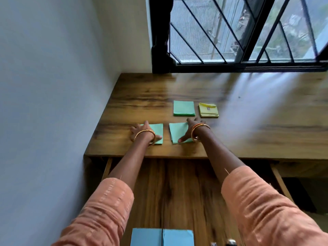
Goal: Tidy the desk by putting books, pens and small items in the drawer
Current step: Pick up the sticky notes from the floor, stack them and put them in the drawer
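A barred window with a black metal frame stands along the far edge of the desk, its slanting bars crossing a grey, blurred view outside. A plain pale wall runs down the left edge of the desk and meets the window's side at the far left corner. Daylight from the window lies in streaks toward the far right corner.

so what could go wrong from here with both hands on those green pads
1. Each hand, left hand and right hand, lies fairly flat on a green pad; loose top sheets might slide or fan when lifted.
2. The far green pad and yellow pad sit further back and could be forgotten.
3. Blue pads already fill the open drawer front.
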